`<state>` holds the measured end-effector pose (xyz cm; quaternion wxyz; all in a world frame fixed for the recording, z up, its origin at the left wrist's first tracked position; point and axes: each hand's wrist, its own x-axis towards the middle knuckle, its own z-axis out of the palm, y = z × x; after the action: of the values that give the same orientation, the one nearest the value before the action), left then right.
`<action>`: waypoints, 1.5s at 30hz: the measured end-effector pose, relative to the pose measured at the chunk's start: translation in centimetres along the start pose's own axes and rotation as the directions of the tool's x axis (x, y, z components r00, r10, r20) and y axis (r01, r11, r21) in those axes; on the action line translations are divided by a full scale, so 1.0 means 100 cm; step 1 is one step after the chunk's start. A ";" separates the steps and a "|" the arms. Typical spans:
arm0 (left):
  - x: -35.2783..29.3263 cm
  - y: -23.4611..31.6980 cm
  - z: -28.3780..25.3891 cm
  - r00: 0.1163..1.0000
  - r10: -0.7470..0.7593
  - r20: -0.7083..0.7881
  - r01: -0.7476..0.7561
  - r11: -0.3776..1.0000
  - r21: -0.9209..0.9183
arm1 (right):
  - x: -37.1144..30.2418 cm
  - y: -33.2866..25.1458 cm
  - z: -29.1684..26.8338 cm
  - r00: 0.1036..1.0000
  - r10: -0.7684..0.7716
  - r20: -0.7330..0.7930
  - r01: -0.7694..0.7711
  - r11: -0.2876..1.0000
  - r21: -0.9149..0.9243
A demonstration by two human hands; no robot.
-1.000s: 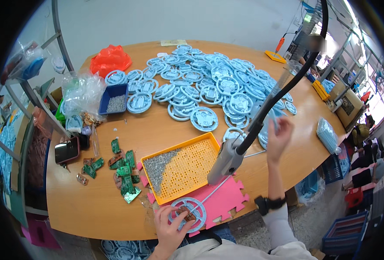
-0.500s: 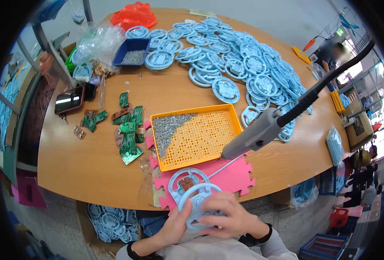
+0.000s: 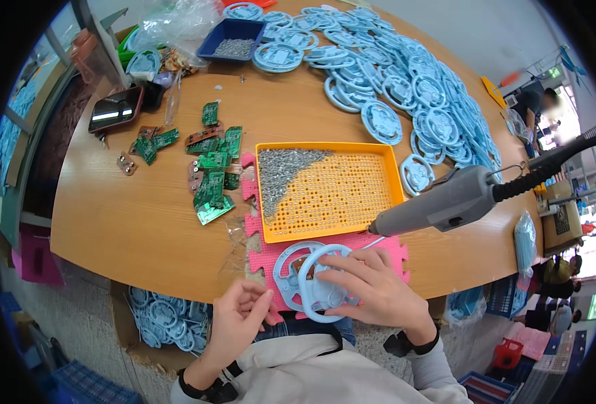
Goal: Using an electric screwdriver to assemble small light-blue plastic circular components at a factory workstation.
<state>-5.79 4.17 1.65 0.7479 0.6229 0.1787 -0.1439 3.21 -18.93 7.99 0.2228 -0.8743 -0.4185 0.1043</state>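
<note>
Presently, the right hand [image 3: 384, 288] holds a blue wheel [image 3: 325, 294] partly over the blue ring [image 3: 278, 273] on the pink mat [image 3: 396, 259], apparently unjoined; left hand [image 3: 241, 313] curled, contents indeterminable; piled wheels [image 3: 439, 124] remain.

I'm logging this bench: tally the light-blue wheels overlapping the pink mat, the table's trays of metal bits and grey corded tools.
Lower wheel and upper wheel: 2
Yellow tray and dark blue tray: 2
Grey corded tool: 1
Total: 5

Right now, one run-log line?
left hand: curled, nothing visibly held | right hand: gripping blue wheel | second wheel: on pink mat, partly hidden
</note>
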 end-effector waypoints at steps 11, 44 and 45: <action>0.015 -0.002 -0.002 0.961 -0.116 0.251 0.119 0.993 0.003 | 0.027 0.007 0.020 0.984 -0.084 0.154 0.086 0.996 -0.007; 0.022 0.001 -0.004 0.928 -0.151 0.340 0.200 0.973 -0.112 | 0.027 0.003 0.022 0.986 -0.053 0.156 0.062 0.997 -0.050; 0.022 0.001 -0.003 0.928 -0.149 0.340 0.197 0.974 -0.113 | 0.027 0.003 0.020 0.989 -0.036 0.143 0.042 0.998 -0.036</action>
<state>-3.85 4.54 0.67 0.7947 0.5158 0.1155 -0.2982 4.35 -16.40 6.10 0.1773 -0.8604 -0.4523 0.1538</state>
